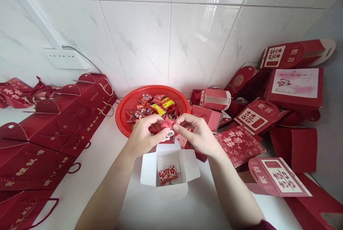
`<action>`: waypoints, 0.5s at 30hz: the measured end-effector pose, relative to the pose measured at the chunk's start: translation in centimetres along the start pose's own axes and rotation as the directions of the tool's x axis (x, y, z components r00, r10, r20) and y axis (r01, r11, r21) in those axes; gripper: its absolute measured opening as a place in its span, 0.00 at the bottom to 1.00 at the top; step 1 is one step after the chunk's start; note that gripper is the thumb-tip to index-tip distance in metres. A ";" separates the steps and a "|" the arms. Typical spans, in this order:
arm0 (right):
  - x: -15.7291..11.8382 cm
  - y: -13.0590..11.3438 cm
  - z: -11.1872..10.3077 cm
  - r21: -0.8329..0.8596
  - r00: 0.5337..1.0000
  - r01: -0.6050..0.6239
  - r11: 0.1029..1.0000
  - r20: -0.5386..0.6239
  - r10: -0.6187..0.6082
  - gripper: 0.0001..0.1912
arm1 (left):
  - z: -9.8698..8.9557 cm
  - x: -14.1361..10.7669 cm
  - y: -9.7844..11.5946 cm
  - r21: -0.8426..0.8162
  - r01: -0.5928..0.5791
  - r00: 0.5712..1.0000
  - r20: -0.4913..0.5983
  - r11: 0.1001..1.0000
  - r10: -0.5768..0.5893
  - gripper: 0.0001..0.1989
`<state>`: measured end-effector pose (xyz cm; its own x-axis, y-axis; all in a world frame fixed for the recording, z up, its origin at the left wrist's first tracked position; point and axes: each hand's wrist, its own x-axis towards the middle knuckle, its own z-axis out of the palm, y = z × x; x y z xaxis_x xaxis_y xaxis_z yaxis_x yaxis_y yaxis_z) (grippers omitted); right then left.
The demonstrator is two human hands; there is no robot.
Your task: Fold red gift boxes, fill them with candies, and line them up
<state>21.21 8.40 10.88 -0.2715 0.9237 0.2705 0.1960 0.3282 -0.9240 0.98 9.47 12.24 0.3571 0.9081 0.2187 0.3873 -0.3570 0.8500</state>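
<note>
Both hands meet above the near rim of a red plastic basket. My left hand pinches the left end of a small red wrapped packet between thumb and fingers. At its right end, my right hand grips with thumb and fingertips closed. Just below the fingers shows a dark red printed piece with a white label; whether it belongs to the packet I cannot tell. Under the hands stands an open white box, flaps spread, with a red-and-white flowered candy inside. Wrapped candies heap in the basket.
Red gift boxes with rope handles line the left side. Red folded boxes and printed bags pile up on the right, near a box with a picture panel. Behind are a tiled wall and a socket strip.
</note>
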 end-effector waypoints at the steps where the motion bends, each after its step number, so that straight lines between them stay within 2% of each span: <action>1: 0.0 0.1 0.1 0.023 1.000 -0.003 1.000 -0.011 0.004 0.11 | 0.1 0.0 -0.1 -0.019 -0.001 1.000 -0.017 1.000 0.000 0.09; 6: 0.2 0.8 1.0 0.135 1.000 0.009 0.991 -0.001 -0.009 0.12 | 0.7 0.1 -0.6 -0.170 -0.044 0.988 -0.156 0.985 0.017 0.10; 8: 0.3 1.0 1.3 0.143 0.999 0.032 0.989 -0.012 -0.031 0.11 | 0.9 0.1 -0.6 -0.206 -0.041 0.988 -0.151 0.978 0.009 0.10; 11: 0.3 1.0 1.3 0.048 0.985 0.139 0.989 -0.111 -0.133 0.07 | 0.7 0.1 -0.7 -0.217 -0.033 0.995 -0.102 0.976 0.011 0.11; 13: 0.3 0.8 1.0 -0.107 0.941 0.273 0.956 -0.175 -0.288 0.04 | 0.3 0.2 -0.8 -0.228 -0.027 0.998 -0.065 0.973 0.012 0.15; 15: 0.3 0.6 0.6 -0.309 0.854 0.421 0.853 -0.182 -0.487 0.05 | -0.2 0.3 -1.2 -0.272 0.034 0.999 -0.028 0.962 -0.043 0.20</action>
<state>20.71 8.75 10.24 -0.1555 0.6649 0.7305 0.3444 0.7296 -0.5908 0.50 10.17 11.40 0.3157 0.9286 0.1951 0.1534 -0.2529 0.9553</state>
